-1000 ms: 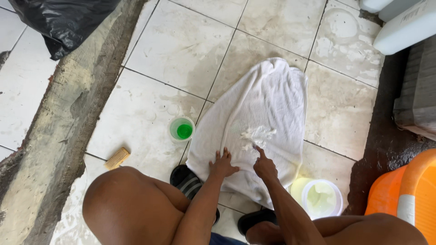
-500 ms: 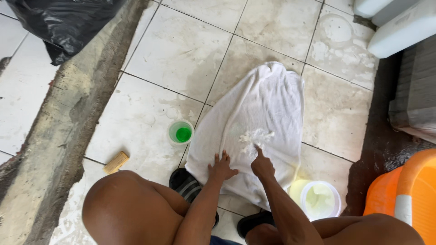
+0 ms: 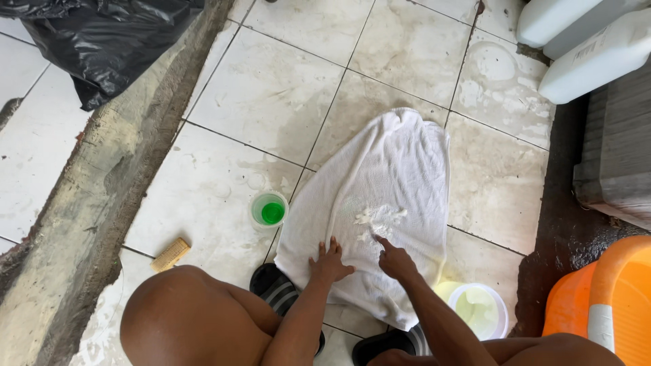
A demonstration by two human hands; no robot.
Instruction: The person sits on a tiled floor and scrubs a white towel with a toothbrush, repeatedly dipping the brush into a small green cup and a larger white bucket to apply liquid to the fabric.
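Item, as I read it: left hand flat, pinning white towel; right hand fingertip spreading white soap paste just ahead; next calls for rubbing it in.

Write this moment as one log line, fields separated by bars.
left hand flat on white towel | right hand fingers in white foam | green cup beside towel

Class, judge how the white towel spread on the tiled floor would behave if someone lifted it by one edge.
The white towel would probably droop limply, since it lies flat with soft folds. It looks damp, with white lather by the right hand, so it may feel heavy and cling to the wet tiles.
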